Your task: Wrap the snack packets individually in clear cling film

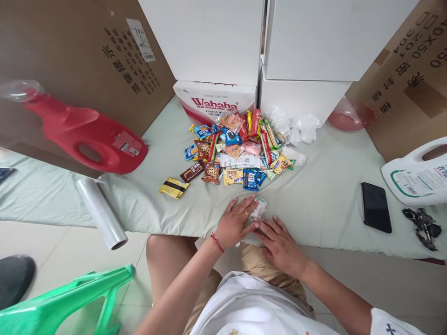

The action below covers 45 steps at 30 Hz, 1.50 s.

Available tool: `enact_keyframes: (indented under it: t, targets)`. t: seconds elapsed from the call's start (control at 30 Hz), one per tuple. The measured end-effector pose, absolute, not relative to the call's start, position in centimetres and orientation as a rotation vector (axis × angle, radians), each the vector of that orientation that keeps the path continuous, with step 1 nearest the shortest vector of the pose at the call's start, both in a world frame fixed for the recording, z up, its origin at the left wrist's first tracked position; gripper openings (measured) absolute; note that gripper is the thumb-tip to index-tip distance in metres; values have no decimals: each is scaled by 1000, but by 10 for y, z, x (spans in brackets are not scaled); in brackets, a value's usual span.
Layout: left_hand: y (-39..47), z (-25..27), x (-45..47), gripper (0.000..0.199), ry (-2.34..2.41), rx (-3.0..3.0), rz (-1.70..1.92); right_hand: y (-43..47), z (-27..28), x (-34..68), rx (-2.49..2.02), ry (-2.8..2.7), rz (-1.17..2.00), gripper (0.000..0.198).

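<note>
Nearest: wearer's lap and white short-sleeved shirt [258, 307] at the table edge; bright green plastic stool [66, 298] off left on the floor.

Next, both hands over the near edge of the pale green cloth-covered table [331, 190]. Left hand [235, 223], red cord bracelet [217, 243] at the wrist: palm down, fingers stretched and slightly spread, tips on a small crumpled clear plastic packet with whitish contents [259, 208]. Right hand [281, 244]: palm down, fingers nearly straight and close together, tips by the left thumb. Undersides hidden, so can't tell if either hand is pinching anything.

Key relation: packet lies just ahead of where the hands meet, between them and the snack pile. Left is nearer, in contact; right is just short of it, off the packet's near side. Long axis: can't tell, fingers cover part.

Flanks: silvery film roll [101, 214] left, black phone [376, 207] and dark key bunch [422, 228] right.

Beyond: heap of mixed colourful wrapped snacks [240, 160], yellow-and-black wrapped snack [173, 187] apart at its left. Crumpled clear plastic bags [303, 128] sit behind right. Backstop: white-and-red printed cardboard box [218, 100].
</note>
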<state>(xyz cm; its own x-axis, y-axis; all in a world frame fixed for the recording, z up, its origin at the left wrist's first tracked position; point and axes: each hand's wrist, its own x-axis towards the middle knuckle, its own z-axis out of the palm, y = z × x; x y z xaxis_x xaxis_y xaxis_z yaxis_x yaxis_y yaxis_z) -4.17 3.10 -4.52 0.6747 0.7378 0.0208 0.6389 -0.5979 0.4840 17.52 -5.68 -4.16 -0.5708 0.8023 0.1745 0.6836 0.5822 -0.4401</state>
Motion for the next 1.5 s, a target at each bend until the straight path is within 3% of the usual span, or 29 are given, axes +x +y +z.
enact_keyframes:
  t: [0.1,0.27,0.37,0.43,0.63,0.77,0.9,1.03,1.13,1.3,1.37,1.5]
  targets:
    - [26,-46,-42,84,1068,2521,257,-52,-26,197,-1155,-2356,604,41]
    - [24,-42,-39,89,1059,2457,264,-6,-24,193,-1215,-2340,367,54]
    - [27,-41,-41,94,1046,2352,293,19,-33,180,-1088,-2432,382,50]
    - [29,-38,-44,88,1063,2267,355,27,-35,174,-1032,-2362,444,44]
    - [17,-23,-41,38,1186,1728,868,15,-15,161,-1117,-1879,914,32]
    - [7,-24,-22,36,1414,1479,928,3,-17,150,-1232,-1731,1058,37]
    - [4,-31,-11,28,1542,1507,867,-1,-34,148,-1270,-1574,1064,28]
    - [5,-32,-11,40,1270,1302,766,-3,-43,154,-1308,-1521,999,27]
    - [6,-28,-12,38,1119,1280,697,-7,-40,162,-1311,-1552,996,31]
    - [4,-20,-1,35,1120,1461,666,-20,-23,184,-1375,-1572,1171,35]
    - [0,-21,8,34,1113,1524,633,-24,-16,195,-1408,-1724,1109,23]
    - [-4,-23,14,28,1264,1537,709,-19,-11,235,-1486,-1903,979,25]
